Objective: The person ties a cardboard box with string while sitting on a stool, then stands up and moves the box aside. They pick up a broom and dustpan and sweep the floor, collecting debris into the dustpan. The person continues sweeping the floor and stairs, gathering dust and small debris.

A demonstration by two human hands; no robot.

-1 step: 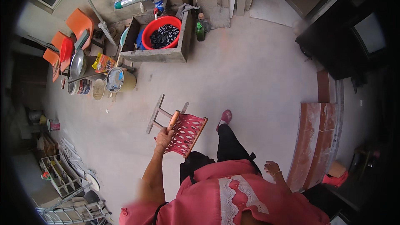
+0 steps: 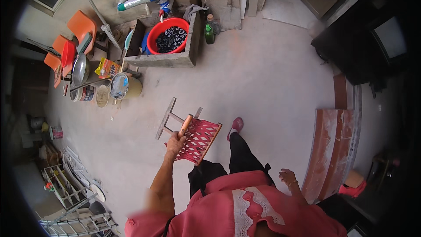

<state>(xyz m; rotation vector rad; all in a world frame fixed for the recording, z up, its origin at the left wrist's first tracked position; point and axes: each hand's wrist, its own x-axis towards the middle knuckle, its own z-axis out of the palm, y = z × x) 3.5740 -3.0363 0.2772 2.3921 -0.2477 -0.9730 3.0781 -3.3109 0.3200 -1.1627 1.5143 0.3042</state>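
My left hand (image 2: pixel 176 143) is closed around one wooden seat rail of a folding stool, carrying it above the floor in front of my left side. The stool's seat (image 2: pixel 201 139) is a net of woven red straps between two wooden rails. Its darker wooden legs (image 2: pixel 165 118) stick out toward the far left. Lower right, beside my body, my right hand (image 2: pixel 287 176) hangs with loosely bent fingers apart and nothing visible in it. A bracelet circles that wrist. One pink shoe (image 2: pixel 237 124) shows on the floor ahead.
A concrete sink (image 2: pixel 162 60) holds a red basin (image 2: pixel 150 39) with dark patterned cloth. Left of it stand buckets (image 2: pixel 134 87) and orange chairs (image 2: pixel 82 23). A green bottle (image 2: pixel 209 35) stands beside the sink. Reddish-brown panels (image 2: pixel 325 149) lie right; metal racks (image 2: pixel 66 186) stand lower left.
The stool and my left hand have shifted slightly to the right. The sink side of the view has slid a little left. My right hand is almost where it was.
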